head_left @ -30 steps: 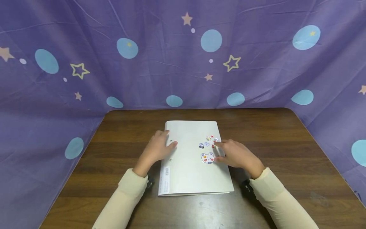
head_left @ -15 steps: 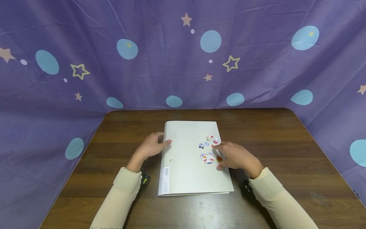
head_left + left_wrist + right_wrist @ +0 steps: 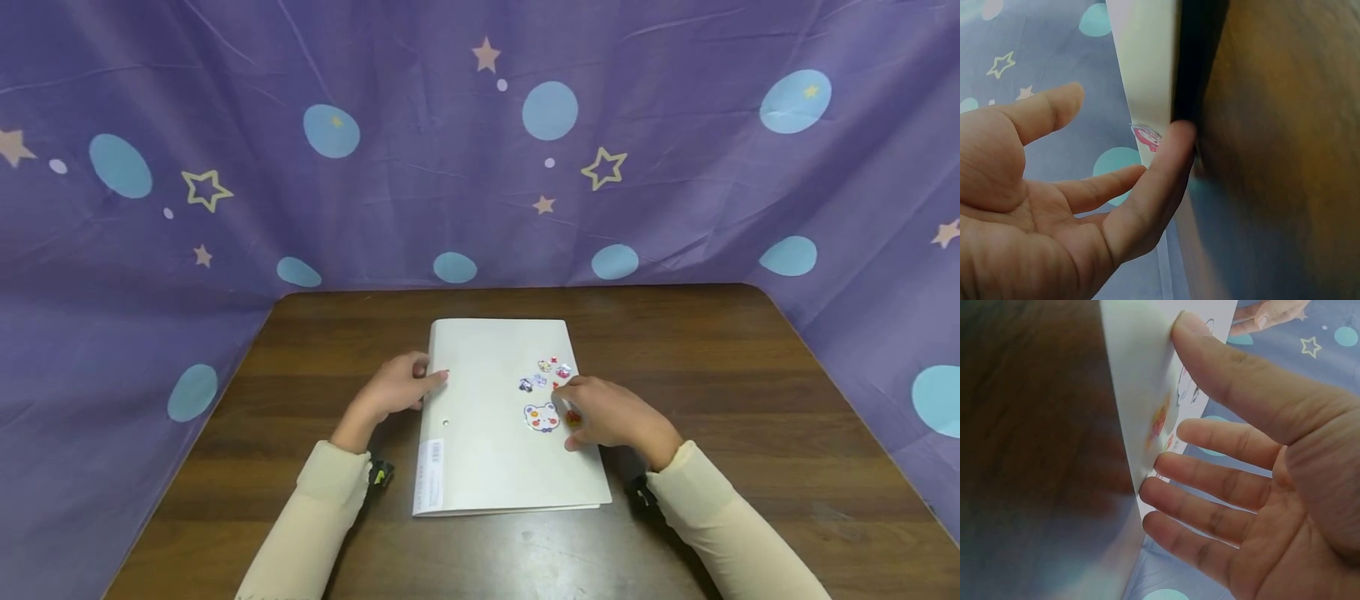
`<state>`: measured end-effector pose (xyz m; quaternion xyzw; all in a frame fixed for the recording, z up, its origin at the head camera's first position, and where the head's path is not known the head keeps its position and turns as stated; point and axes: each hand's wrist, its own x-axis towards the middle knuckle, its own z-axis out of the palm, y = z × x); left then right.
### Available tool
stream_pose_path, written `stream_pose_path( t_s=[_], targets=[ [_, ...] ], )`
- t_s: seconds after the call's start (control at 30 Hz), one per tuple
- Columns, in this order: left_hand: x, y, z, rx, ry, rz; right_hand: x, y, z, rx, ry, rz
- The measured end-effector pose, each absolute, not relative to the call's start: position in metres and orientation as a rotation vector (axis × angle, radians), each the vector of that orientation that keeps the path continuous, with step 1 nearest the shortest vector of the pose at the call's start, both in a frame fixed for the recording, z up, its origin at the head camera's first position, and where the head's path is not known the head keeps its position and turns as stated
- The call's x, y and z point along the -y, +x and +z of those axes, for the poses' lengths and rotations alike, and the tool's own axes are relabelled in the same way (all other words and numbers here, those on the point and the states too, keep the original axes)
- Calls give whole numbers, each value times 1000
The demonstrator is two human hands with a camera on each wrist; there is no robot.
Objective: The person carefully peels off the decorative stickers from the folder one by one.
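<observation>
A white ring binder (image 3: 487, 467) lies closed on the table, its spine on the left, with a barcode label (image 3: 430, 475) low beside it. Cartoon stickers decorate the cover's right half, among them a bear-face sticker (image 3: 542, 417) and a red-and-yellow one (image 3: 1159, 422). My left hand (image 3: 396, 385) is at the spine, fingertips against its edge in the left wrist view and thumb raised apart over the cover. My right hand (image 3: 617, 415) rests at the opposite edge, its fairly straight fingers spread, with fingertips and thumb tip at the cover around the red-and-yellow sticker.
The brown wooden table (image 3: 720, 367) extends around the binder on all sides. Behind it hangs a purple curtain (image 3: 420, 208) with stars and blue ovals. Dark wrist-worn devices sit under both cream sleeves (image 3: 315, 508).
My left hand has drawn back left from the cover to the spine. My right hand has shifted slightly down, bringing the red-and-yellow sticker into sight.
</observation>
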<state>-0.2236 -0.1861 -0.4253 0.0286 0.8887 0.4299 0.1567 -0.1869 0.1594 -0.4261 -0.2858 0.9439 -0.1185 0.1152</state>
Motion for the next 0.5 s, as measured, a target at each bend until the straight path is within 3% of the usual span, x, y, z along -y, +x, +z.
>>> stream_pose_path(
  t_s=[0.5],
  targets=[
    [184, -227, -418, -2463, 18, 1307, -159, -187, -429, -2762, -845, -309]
  ],
)
